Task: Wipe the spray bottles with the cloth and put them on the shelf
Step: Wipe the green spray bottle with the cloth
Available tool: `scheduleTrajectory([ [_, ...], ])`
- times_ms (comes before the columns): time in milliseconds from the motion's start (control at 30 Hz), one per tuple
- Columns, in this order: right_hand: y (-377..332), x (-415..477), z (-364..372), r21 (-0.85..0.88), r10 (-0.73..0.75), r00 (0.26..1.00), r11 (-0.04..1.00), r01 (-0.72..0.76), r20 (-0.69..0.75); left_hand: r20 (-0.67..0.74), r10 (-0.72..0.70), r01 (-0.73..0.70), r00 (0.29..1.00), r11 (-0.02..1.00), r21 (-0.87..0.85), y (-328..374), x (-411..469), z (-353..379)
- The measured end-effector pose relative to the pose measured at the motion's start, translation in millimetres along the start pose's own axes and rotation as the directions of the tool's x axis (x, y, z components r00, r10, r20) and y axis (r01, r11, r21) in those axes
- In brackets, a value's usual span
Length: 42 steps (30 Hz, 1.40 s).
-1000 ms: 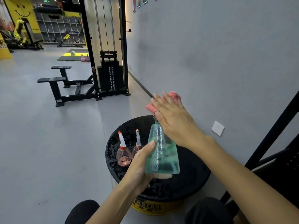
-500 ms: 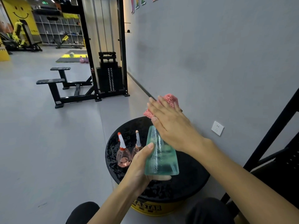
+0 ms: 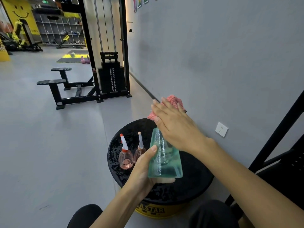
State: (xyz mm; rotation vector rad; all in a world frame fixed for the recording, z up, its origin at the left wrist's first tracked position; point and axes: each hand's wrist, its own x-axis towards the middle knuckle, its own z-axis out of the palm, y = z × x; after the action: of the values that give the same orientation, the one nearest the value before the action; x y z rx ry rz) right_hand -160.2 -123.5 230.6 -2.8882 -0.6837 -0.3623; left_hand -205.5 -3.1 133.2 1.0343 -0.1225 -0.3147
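Fingers [image 3: 166,180] of the left hand [image 3: 141,170] curl under the base of the green spray bottle [image 3: 164,162], thumb up its side, holding it clear above the stool [image 3: 194,181]; the right hand [image 3: 177,127] lays nearly straight fingers over the pink cloth [image 3: 176,100], thumb beneath, nipping it round the bottle's hidden head.

Wiping looks to be under way on this first bottle; droplets streak its wall, so I judge it unfinished. Two small pink bottles, one orange-capped [image 3: 125,159] and one copper-capped [image 3: 139,152], stand near the stool's left edge, apparently unwiped; nothing shows on the black frame [image 3: 279,170] at right, probably the shelf.

The green bottle seems part full, level unclear; the orange-capped one holds a little pink liquid at its bottom.
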Motion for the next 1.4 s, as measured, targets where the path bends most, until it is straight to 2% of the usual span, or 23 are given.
scheduleTrajectory([
  [167,16.7,20.0,-5.4,0.015,0.111,0.99,0.994,-0.11,-0.087,0.008,0.022,-0.022,1.0,1.0,0.001,-0.6,-0.2,0.1],
  [400,4.3,-5.3,13.0,0.057,-0.039,0.998,0.997,0.042,-0.05,-0.02,0.027,-0.027,0.999,1.0,-0.009,2.2,2.7,-4.0],
  [667,27.3,19.7,3.7,0.078,0.081,0.985,0.995,-0.07,-0.154,0.024,0.008,-0.008,1.0,1.0,-0.004,-1.9,2.3,-1.0],
  [967,7.7,-4.2,16.6,0.09,-0.063,0.993,0.993,0.073,-0.105,-0.005,-0.004,0.004,1.0,1.0,-0.007,0.5,7.0,-6.9],
  [1200,22.2,19.3,3.9,0.08,0.055,0.984,0.996,-0.042,-0.172,0.064,-0.01,0.008,0.998,0.999,0.045,-0.8,1.9,0.6],
  [1400,4.7,-2.6,11.9,0.085,-0.099,0.987,0.99,0.11,-0.124,0.02,0.042,-0.044,0.999,0.996,0.083,8.5,6.4,-3.4],
])
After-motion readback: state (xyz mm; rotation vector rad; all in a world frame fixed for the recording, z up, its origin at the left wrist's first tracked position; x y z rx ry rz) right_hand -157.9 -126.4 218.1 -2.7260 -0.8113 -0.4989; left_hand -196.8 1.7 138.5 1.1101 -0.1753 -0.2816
